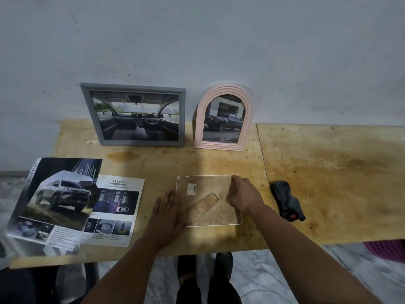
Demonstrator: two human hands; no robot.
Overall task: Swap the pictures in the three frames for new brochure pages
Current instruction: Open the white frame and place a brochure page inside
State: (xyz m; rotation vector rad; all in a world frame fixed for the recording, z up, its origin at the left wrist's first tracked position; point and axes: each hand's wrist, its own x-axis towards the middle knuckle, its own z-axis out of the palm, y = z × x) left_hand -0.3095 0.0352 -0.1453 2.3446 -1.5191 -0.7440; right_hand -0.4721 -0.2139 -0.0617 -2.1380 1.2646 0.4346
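Working third frame (208,200), face-down just right of the brochure pages (65,205): left hand (166,212) flat, steadying; right hand (243,197) gripping its edge; next, free the backing board

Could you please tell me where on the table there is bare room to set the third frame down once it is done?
Bare wood lies right of the pink arched frame, behind the dark cloth. A narrower strip runs between the grey frame and the face-down frame. The left is crowded with brochure pages.
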